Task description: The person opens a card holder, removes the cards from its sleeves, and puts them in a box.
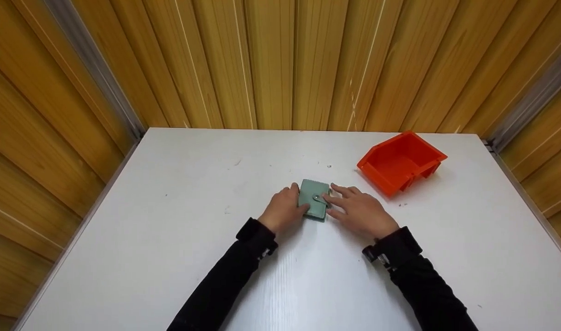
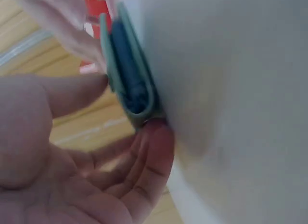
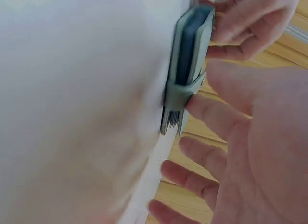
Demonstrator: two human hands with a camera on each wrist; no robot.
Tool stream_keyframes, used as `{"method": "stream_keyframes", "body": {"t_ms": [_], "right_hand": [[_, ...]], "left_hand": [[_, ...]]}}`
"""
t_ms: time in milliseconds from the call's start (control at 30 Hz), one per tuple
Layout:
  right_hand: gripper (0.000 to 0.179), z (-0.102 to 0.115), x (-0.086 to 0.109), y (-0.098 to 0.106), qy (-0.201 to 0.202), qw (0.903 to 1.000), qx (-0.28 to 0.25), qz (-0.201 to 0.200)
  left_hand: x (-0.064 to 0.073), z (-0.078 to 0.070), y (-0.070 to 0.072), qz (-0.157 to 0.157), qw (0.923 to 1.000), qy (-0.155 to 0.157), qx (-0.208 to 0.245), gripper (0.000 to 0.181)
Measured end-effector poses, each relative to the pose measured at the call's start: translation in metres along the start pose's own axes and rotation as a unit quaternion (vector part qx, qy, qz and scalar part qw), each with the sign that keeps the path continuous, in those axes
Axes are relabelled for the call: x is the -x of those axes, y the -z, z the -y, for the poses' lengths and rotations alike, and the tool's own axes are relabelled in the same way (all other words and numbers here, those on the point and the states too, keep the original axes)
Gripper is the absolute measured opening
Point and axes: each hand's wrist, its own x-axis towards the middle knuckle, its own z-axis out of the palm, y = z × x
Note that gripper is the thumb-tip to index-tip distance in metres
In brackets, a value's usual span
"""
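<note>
A small mint-green card wallet point(image 1: 311, 189) lies on the white table, its snap strap point(image 1: 318, 198) fastened across the right edge. My left hand point(image 1: 283, 209) holds the left side, thumb on the top cover and fingertips against the spine. In the left wrist view the wallet point(image 2: 129, 65) shows darker inner leaves between its covers. On the other side is my right hand point(image 1: 362, 214), fingers spread. Its index fingertip touches the strap in the right wrist view, where the strap point(image 3: 179, 95) wraps the wallet's edge; the other fingers stay apart from it.
An orange-red plastic bin point(image 1: 391, 158) sits at the back right of the white table point(image 1: 193, 184), beyond my right hand. Wood-patterned panels point(image 1: 271, 64) rise behind the table and at both sides.
</note>
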Motion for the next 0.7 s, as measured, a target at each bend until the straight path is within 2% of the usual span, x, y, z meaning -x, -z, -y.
{"method": "stream_keyframes", "body": {"t_ms": [100, 200, 433, 533, 700], "right_hand": [[0.052, -0.0007, 0.0005, 0.0003, 0.001, 1.0000, -0.003, -0.001], [0.052, -0.0005, 0.0003, -0.0002, -0.004, 1.0000, -0.008, 0.004], [0.053, 0.0013, -0.0005, -0.0002, -0.009, 0.9997, -0.014, 0.020], [0.054, 0.0011, -0.0004, 0.0006, -0.012, 0.9996, -0.011, 0.022], [0.053, 0.0061, -0.0004, 0.0005, -0.016, 0.9996, 0.004, 0.022]], "left_hand": [[-0.0005, -0.0043, -0.0053, 0.000, 0.9994, 0.031, 0.015, 0.057], [-0.0009, -0.0067, -0.0067, 0.002, 0.9985, 0.048, 0.027, 0.057], [-0.0003, -0.0065, -0.0059, 0.009, 0.9975, 0.055, 0.044, 0.064], [-0.0015, -0.0060, -0.0041, 0.011, 0.9952, 0.057, 0.079, 0.060], [-0.0034, -0.0063, -0.0043, 0.007, 0.9869, 0.060, 0.149, 0.056]]}}
